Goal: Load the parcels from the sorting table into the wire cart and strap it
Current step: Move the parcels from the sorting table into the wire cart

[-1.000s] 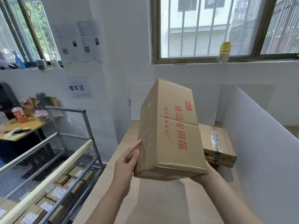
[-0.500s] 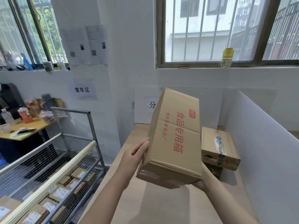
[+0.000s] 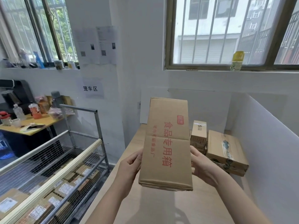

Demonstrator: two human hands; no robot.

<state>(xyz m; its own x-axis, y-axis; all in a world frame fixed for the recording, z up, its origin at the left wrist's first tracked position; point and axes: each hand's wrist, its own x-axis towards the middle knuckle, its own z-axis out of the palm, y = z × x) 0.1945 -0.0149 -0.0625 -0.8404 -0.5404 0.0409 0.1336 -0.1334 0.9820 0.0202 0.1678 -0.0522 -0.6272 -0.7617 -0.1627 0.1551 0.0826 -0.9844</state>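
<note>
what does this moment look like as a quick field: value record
held item: cardboard box with red print, upright, lifted above the sorting table
hands: left hand grips the box's left edge, right hand its right edge
left on table: taped box and small box beside it, at the far end
wire cart: left of the table, labelled parcels lying inside
</note>
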